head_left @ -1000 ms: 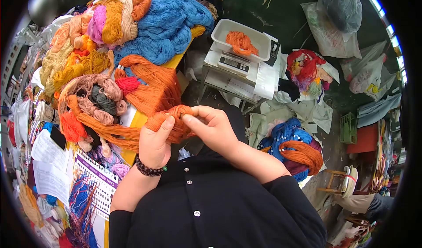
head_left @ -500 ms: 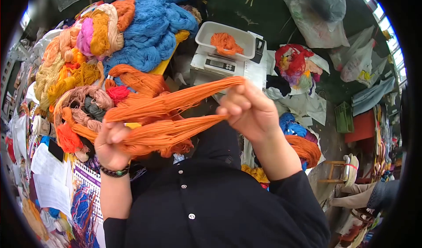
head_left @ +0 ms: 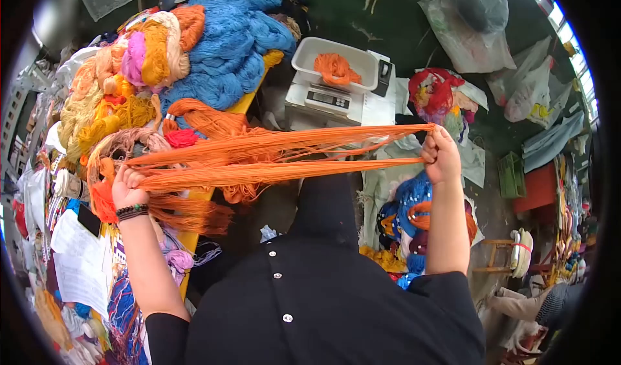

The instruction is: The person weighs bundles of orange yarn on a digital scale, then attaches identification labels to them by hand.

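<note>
An orange yarn skein (head_left: 291, 171) is stretched nearly level across my body as a long loop with two strands. My left hand (head_left: 129, 187) is closed round its left end, and some loose orange yarn hangs below that wrist. At the right end, my right hand (head_left: 442, 154) grips the loop with its fingers curled. More orange yarn (head_left: 210, 119) lies on the table behind the stretched loop. Beyond it, a white plastic tub (head_left: 301, 57) holding a small orange yarn bundle (head_left: 336, 68) sits on a digital scale (head_left: 328, 99).
Piled on the yellow-edged table are blue yarn (head_left: 226, 41) and several other colours. Paper sheets (head_left: 81, 261) lie at the left. To the right are blue yarn (head_left: 411, 197), a green crate (head_left: 511, 174) and plastic bags (head_left: 472, 28). Someone's leg (head_left: 517, 303) shows at the lower right.
My hands have moved apart, the right one outward to the right and the left one slightly left. The orange skein has gone from a slack, wide loop to a long, taut one.
</note>
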### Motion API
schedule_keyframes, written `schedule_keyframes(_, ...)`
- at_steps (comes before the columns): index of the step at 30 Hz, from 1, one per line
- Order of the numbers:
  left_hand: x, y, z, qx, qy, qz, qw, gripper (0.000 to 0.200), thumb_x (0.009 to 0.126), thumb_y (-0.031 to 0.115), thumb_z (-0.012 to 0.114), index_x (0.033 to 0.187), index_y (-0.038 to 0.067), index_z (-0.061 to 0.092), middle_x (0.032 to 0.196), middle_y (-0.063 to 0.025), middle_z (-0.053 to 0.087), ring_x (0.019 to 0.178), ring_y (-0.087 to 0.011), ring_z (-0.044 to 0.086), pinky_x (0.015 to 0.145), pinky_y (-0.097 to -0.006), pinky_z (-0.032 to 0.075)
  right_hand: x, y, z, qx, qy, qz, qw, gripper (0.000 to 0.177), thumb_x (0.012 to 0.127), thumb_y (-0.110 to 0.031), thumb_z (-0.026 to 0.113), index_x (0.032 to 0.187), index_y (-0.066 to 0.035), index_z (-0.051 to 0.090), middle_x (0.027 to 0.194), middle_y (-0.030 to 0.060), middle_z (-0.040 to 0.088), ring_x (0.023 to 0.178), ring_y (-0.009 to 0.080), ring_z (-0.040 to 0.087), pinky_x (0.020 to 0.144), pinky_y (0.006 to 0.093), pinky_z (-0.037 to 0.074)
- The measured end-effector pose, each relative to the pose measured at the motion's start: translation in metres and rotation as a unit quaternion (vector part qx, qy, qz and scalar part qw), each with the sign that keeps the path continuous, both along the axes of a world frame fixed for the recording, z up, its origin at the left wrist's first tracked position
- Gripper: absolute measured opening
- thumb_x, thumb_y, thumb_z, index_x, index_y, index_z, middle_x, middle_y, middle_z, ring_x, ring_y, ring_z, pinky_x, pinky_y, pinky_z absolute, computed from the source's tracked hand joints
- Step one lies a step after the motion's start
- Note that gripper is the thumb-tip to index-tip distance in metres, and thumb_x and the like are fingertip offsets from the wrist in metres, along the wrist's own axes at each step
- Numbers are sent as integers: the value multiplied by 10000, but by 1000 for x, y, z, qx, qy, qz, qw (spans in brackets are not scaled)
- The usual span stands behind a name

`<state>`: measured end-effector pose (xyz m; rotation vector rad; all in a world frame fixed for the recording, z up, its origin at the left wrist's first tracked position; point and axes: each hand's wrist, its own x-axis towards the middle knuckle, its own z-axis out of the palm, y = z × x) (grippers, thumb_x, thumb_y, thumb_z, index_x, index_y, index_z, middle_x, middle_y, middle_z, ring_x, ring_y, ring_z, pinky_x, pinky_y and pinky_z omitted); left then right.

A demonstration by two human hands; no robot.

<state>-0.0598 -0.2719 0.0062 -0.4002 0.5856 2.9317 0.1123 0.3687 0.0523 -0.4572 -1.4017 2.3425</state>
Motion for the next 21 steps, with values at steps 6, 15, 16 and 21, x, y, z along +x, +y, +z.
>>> schedule_keyframes(6, -33, -8, -23, -55, -94, 50, 993, 337, 974, 181, 421, 648, 142, 344, 497, 60, 279, 380, -82, 236, 362, -228, 232, 9, 79, -18, 98, -89, -134, 982, 138, 955, -188, 510, 865, -90, 547, 637, -42, 455, 458, 39, 302, 397, 199, 229)
schedule_keyframes(15, -62, -148, -50, -155, -52, 153, 975, 191, 937, 145, 433, 751, 110, 455, 530, 48, 297, 395, -89, 246, 390, -226, 236, 111, 285, -75, 303, -182, -420, 836, 170, 838, -119, 591, 920, -1, 683, 724, -30, 586, 603, 71, 478, 544, 236, 385)
schedule_keyframes(16, -61, -151, -40, -181, -64, 167, 967, 197, 933, 141, 439, 738, 114, 449, 526, 48, 302, 392, -90, 249, 388, -230, 235, 134, 316, -82, 298, -165, -425, 839, 158, 840, -122, 604, 911, -6, 684, 713, -25, 580, 586, 67, 466, 533, 230, 377)
schedule_keyframes(21, -76, -160, -22, -38, 4, 48, 998, 300, 939, 126, 441, 643, 118, 394, 478, 64, 270, 375, -69, 222, 365, -227, 189, 163, 319, -36, 580, -312, -428, 619, 381, 892, -370, 488, 986, -50, 672, 887, 157, 678, 867, 315, 647, 766, 394, 483)
